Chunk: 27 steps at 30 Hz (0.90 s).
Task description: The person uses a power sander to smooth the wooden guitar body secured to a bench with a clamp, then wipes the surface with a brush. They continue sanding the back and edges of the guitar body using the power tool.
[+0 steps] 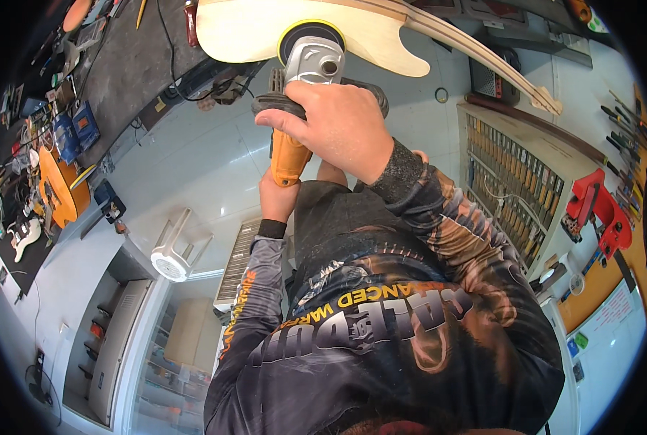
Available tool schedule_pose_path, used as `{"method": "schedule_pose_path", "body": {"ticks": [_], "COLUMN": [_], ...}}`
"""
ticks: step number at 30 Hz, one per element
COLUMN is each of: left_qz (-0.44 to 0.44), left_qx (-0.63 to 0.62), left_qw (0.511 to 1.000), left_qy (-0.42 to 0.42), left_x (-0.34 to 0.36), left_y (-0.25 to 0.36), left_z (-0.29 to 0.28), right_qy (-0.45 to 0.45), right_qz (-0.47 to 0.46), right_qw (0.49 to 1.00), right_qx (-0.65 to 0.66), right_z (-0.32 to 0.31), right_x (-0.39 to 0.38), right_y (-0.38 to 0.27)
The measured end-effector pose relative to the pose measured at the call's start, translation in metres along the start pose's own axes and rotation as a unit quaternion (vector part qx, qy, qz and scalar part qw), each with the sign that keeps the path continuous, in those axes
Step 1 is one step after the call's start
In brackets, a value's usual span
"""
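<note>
I hold a power sander (315, 61) with a grey head and a yellow rear handle (289, 161). Its round yellow-rimmed pad rests on a pale unfinished wooden guitar body (251, 32), whose neck (483, 58) runs off to the right. My right hand (338, 123) is wrapped over the black front grip just behind the head. My left hand (276, 197) grips the lower end of the yellow handle from below. Both arms wear dark printed sleeves.
A dark workbench at the left carries an orange guitar (62, 188), a white guitar body (22, 235) and small tools. A white stool (172, 254) stands on the pale tiled floor. At the right are a rack of hand tools (512, 181), a red clamp (599, 210) and a small black amplifier (494, 80).
</note>
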<state>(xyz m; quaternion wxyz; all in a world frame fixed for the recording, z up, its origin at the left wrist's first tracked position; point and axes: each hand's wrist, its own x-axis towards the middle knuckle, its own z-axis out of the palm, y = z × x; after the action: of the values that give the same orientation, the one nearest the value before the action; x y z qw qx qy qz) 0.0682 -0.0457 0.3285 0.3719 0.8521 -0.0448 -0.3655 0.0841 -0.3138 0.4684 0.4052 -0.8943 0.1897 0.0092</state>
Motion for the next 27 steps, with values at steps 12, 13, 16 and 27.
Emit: {"method": "schedule_pose_path", "body": {"ticks": [12,13,16,27], "left_qz": [0.029,0.030,0.033,0.042], "left_qx": [0.020,0.024,0.037,0.048], "left_qw": [0.998,0.999,0.997,0.996], "left_qy": [-0.042,-0.028,-0.060,-0.058], "left_x": [0.010,0.011,0.012,0.017], "left_y": [0.003,0.002,-0.001,0.001], "left_z": [-0.011,-0.011,-0.017,-0.022], "right_qy": [0.045,0.044,0.043,0.063], "right_qz": [0.020,0.014,0.024,0.021], "right_qw": [0.999,0.999,0.999,0.998], "right_qx": [-0.018,-0.012,-0.013,-0.013], "right_z": [0.003,0.004,0.001,0.006], "right_x": [-0.010,-0.010,-0.017,-0.017], "right_y": [0.002,0.002,0.001,0.001]}}
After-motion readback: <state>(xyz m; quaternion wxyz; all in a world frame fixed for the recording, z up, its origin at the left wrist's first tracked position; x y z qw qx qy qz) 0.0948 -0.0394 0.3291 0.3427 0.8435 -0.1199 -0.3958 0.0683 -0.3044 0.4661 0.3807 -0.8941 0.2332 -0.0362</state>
